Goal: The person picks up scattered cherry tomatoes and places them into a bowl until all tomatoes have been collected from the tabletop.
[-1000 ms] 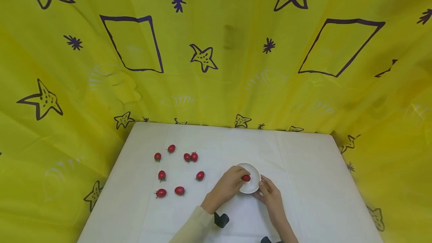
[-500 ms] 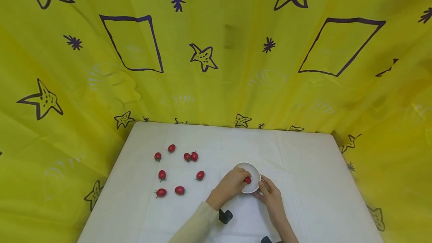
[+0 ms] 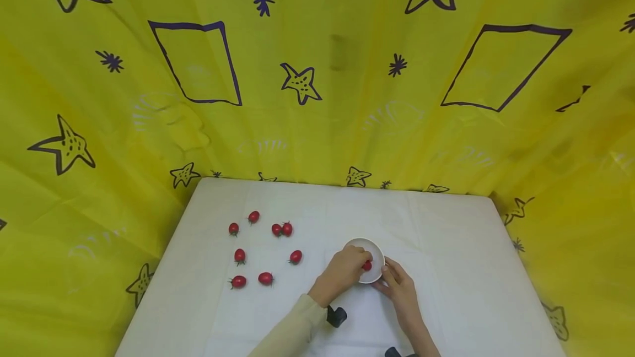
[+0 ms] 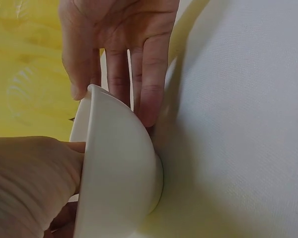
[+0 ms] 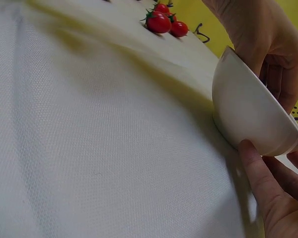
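A small white bowl [image 3: 377, 251] stands on the white cloth, right of the table's middle. Into it reaches my left hand [image 3: 341, 270], fingers curled, with a red cherry tomato [image 3: 366, 265] at the fingertips. From the right, my right hand [image 3: 401, 288] steadies the bowl, thumb at the rim and fingers against the outer side. The left wrist view has the bowl [image 4: 116, 163] between both hands; its wall hides the left fingertips and the tomato. In the right wrist view, the right fingers [image 5: 260, 178] touch the bowl's underside.
Several cherry tomatoes with green stems lie scattered on the left of the table, among them one tomato [image 3: 295, 257] nearest the bowl and another tomato [image 3: 238, 281] at the front. A yellow curtain [image 3: 317, 125] printed with stars surrounds the white-covered table [image 3: 461, 269].
My left hand has shifted slightly right and deeper into the bowl, and the tomato at its fingertips moved along. The right hand and the bowl have stayed in place.
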Tool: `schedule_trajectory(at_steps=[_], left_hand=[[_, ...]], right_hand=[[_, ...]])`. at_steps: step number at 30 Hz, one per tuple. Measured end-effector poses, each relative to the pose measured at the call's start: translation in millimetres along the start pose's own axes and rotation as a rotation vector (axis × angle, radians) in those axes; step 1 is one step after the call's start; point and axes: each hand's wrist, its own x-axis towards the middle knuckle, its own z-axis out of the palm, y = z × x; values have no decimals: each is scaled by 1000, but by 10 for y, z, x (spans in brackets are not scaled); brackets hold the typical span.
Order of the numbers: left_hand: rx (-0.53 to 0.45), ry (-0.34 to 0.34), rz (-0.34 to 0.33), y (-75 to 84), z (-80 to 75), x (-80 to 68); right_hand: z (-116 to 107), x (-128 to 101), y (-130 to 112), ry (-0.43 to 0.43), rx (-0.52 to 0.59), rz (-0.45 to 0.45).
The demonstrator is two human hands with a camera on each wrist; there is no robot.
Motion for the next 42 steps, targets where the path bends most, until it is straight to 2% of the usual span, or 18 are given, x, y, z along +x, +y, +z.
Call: schedule_trajectory(at_steps=[9,15,23,26,30,36,39,42], left_hand=[[5,-25,-9,-5,-64,-7],[9,4,19,-37,-117,-12],[-126,26,-27,-99,-147,-81],[-165,41,-19,-130,-118,-94],[-246,77,11,-174,-98,-128],[-435,166,24,-259,-97,-242],[-476,234,15,-304,-84,-305],[-475,322,15,-350,-67,-374]], right_hand=[[10,-20,-18,-15,-24,-5],[8,-15,-25,-9,-17,-7],[10,-24,-15,3,-41,1],[10,-26,-12,8,-40,2],[15,-32,-5,11,-49,-5],[27,-32,13,13,-38,-6],[34,-31,14,15,-44,-2],[38,-24,14,17,-60,-4]])
